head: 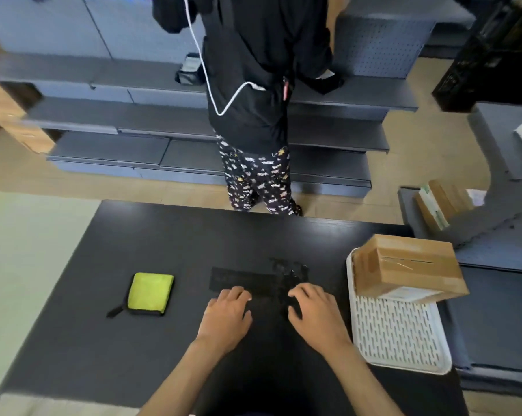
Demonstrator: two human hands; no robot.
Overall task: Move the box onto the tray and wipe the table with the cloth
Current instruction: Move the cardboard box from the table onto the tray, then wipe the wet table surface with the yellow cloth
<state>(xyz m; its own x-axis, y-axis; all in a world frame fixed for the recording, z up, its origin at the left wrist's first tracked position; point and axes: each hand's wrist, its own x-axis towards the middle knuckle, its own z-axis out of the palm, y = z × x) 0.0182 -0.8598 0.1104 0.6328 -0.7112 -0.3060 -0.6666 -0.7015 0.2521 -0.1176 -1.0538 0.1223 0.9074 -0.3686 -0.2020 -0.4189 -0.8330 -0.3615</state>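
Note:
A brown cardboard box (409, 268) rests on the far end of a white slotted tray (397, 334) at the right of the dark table (169, 235). A folded yellow-green cloth (149, 292) with a black edge lies on the table to the left. My left hand (226, 316) and my right hand (315, 313) lie palm down on the table between cloth and tray, fingers spread, holding nothing. Both are apart from the cloth and the box. A dark smudged patch (259, 280) marks the table just beyond my fingertips.
A person in black top and patterned trousers (253, 115) stands just beyond the table's far edge, facing grey shelving (103, 121). Cardboard packages (439, 205) lie on a grey surface at the right. The light floor (28, 250) runs along the table's left side.

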